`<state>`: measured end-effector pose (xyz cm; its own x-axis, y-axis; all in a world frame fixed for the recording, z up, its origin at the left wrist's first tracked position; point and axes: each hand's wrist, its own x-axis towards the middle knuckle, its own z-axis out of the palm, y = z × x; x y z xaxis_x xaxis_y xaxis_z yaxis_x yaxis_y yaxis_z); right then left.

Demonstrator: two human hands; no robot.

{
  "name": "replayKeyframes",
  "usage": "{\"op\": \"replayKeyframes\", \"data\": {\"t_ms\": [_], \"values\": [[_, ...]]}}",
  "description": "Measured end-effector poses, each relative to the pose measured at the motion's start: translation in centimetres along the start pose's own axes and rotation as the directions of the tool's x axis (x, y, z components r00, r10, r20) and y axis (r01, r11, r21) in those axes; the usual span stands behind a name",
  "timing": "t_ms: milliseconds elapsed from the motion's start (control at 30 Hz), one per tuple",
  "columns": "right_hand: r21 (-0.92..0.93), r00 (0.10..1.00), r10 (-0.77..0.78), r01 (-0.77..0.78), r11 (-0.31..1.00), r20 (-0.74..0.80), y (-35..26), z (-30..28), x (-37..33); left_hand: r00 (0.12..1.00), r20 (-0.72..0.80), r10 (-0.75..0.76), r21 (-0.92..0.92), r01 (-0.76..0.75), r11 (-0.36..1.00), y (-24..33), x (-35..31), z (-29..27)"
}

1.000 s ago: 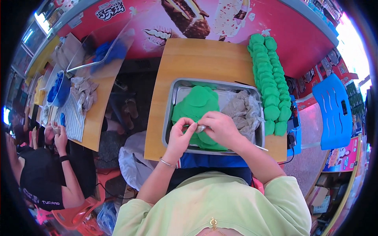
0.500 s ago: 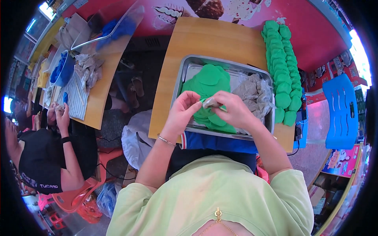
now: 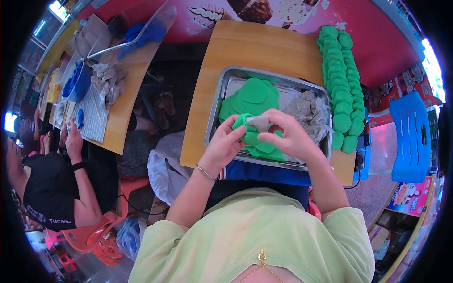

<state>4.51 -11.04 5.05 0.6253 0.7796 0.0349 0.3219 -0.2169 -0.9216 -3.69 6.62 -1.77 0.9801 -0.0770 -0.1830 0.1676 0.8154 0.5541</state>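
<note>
Centre frame: left fingers pinch thin green sheet. Right fingers, half-parted, touch soft greyish lump; hold unclear.

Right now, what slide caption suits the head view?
Left grip holding a curled green piece, right grip touching a greyish translucent piece, above a rectangular silver metal tray.

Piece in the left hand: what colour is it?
The piece is green, best seen in the head view.

A held, curled green piece touches a greyish lump.
</note>
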Motion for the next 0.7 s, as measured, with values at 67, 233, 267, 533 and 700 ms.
{"op": "replayKeyframes", "data": {"t_ms": [67, 233, 267, 533, 700], "values": [[0.028, 0.997, -0.018, 0.02, 0.999, -0.07, -0.7, 0.0, -0.2, 0.999, 0.027, -0.017, -0.005, 0.017, 1.0, 0.4, 0.1, 0.2], [0.009, 0.975, -0.138, 0.141, 0.99, -0.175, -1.9, 0.4, -0.3, 0.995, 0.029, -0.096, 0.012, 0.096, 0.995, 1.0, 0.3, 1.6], [-0.1, 0.971, -0.202, 0.19, 0.977, -0.131, -1.2, 0.4, -0.4, 0.993, 0.043, -0.11, 0.04, 0.109, 0.993, 0.9, 0.3, 1.6], [-0.252, 0.926, -0.344, 0.3, 0.92, -0.156, -0.9, 0.7, 0.0, 0.955, 0.216, -0.206, 0.006, 0.209, 0.978, 1.2, 0.4, 1.2], [-0.131, 0.978, -0.116, 0.094, 0.987, -0.174, 0.6, 0.9, -0.1, 0.974, -0.019, -0.228, 0.252, 0.225, 0.941, 1.5, 0.7, 2.2]]}}
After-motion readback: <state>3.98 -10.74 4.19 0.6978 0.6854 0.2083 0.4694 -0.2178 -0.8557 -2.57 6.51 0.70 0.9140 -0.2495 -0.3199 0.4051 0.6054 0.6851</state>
